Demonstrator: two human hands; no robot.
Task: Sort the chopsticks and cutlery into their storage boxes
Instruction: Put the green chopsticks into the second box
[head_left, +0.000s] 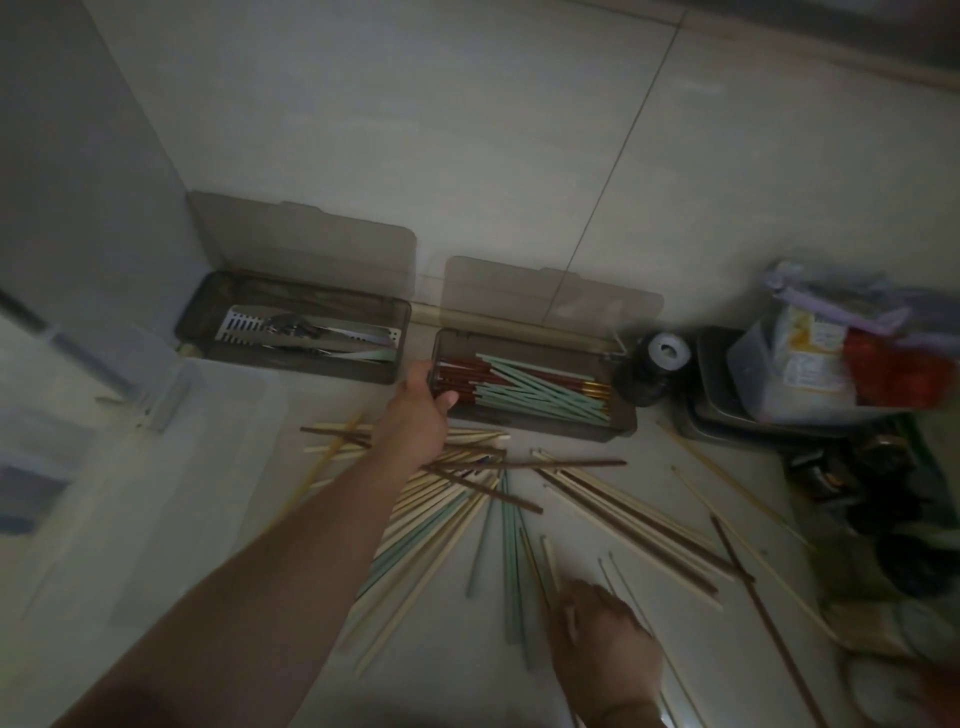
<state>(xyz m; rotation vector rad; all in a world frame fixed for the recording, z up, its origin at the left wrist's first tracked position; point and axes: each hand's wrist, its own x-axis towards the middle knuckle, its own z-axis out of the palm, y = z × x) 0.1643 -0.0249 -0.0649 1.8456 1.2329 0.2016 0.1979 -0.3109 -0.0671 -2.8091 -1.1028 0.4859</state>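
Loose chopsticks (519, 493) lie scattered on the floor before the chopstick box (530, 395). The left hand (415, 405) grips that box's near corner; the right hand (602, 634) curls over some sticks, grip unclear. Light, stiff, slippery: best pinched mid-length.

A pale tiled floor (519, 156), crossed by thin grout lines, filled the upper part of the dim view, meeting a grey wall panel (67, 182) at left. A translucent plastic container (171, 415) lay blurred at the left edge. At right, a dark spool with a white core (667, 353) stood just beside a grey bin (714, 374) that held a plastic bag (831, 353) with red and white packets showing through. Dark, indistinct items (852, 478) lay piled below the bin.
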